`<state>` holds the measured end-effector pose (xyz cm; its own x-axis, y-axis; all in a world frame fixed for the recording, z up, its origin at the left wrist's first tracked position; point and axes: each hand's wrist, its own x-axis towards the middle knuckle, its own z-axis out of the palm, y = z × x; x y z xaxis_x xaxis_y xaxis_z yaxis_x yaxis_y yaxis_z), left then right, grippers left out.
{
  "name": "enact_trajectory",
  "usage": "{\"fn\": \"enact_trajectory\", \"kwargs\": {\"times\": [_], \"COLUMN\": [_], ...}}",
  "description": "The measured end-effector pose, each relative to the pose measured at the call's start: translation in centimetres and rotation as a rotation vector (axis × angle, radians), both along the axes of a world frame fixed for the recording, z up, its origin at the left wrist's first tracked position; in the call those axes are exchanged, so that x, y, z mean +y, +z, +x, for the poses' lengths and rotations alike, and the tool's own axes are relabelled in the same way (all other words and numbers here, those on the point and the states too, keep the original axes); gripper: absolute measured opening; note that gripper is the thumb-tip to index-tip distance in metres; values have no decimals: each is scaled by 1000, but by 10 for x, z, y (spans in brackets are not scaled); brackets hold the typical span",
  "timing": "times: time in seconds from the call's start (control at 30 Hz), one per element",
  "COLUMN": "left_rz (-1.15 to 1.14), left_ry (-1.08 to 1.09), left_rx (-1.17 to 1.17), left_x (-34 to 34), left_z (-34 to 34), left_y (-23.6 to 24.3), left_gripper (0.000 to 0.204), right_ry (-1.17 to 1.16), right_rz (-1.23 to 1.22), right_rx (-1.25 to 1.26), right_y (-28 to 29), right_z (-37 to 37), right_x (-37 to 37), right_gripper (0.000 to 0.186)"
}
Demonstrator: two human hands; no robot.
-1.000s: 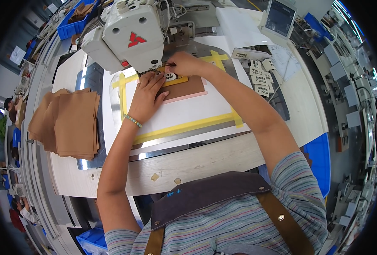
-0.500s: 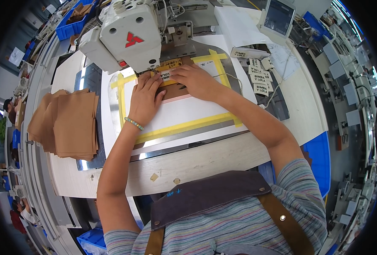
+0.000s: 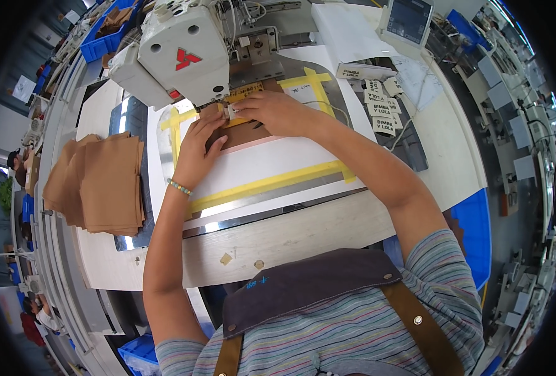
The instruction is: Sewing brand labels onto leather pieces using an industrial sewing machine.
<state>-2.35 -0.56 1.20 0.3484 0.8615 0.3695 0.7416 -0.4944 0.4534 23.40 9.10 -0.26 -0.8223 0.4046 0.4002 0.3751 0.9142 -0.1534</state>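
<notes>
Both my hands work under the head of a white sewing machine point(image 3: 171, 53). My left hand point(image 3: 197, 147), a beaded bracelet on its wrist, lies with fingers stretched forward on the left edge of a brown piece of material point(image 3: 245, 134). From the right, my right hand point(image 3: 279, 114) reaches across that piece, fingers extended and pressing down on a small white label point(image 3: 230, 111), which they partly cover. Just behind the fingertips sits a yellow template strip point(image 3: 245, 91). White sheeting point(image 3: 253, 166), bordered with yellow tape, lies beneath the brown piece.
Brown cut pieces point(image 3: 105, 185) are stacked on the left. Printed white labels point(image 3: 381, 113) lie at the right beside an open box point(image 3: 359, 70), with a loose cord running past. A screen point(image 3: 406, 22) stands at the back right. A blue bin point(image 3: 472, 232) is at the table's right edge.
Both my hands have shifted slightly left, the left one farther. My right fingers now cover more of the white label. The machine head also appears a little farther left in the picture.
</notes>
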Motion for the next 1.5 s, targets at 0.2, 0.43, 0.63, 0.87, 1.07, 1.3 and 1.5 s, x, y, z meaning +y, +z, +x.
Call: {"fn": "enact_trajectory", "kwargs": {"times": [0.2, 0.43, 0.63, 0.87, 1.07, 1.3, 1.5], "left_rz": [-51, -60, -46, -103, -132, -107, -66], "left_ry": [108, 79, -135, -410, -751, -996, -892], "left_rx": [-5, -39, -22, -34, -220, -429, -685], "left_x": [-27, -56, -72, -99, -127, -162, -195], "left_z": [-22, -3, 32, 67, 103, 123, 128], "left_y": [14, 56, 85, 120, 173, 222, 206], "left_gripper": [37, 35, 31, 36, 33, 14, 34], "right_ry": [-12, -7, -19, -49, -88, -97, -109], "right_rz": [31, 18, 4, -92, -18, 45, 0], "right_rx": [5, 23, 41, -100, -104, -18, -11], "right_y": [-2, -2, -2, 2, -7, -9, 3], "right_z": [3, 2, 8, 0, -1, -12, -11], "right_x": [2, 1, -3, -4, 11, 26, 14], "right_gripper": [45, 44, 45, 60, 59, 47, 47]}}
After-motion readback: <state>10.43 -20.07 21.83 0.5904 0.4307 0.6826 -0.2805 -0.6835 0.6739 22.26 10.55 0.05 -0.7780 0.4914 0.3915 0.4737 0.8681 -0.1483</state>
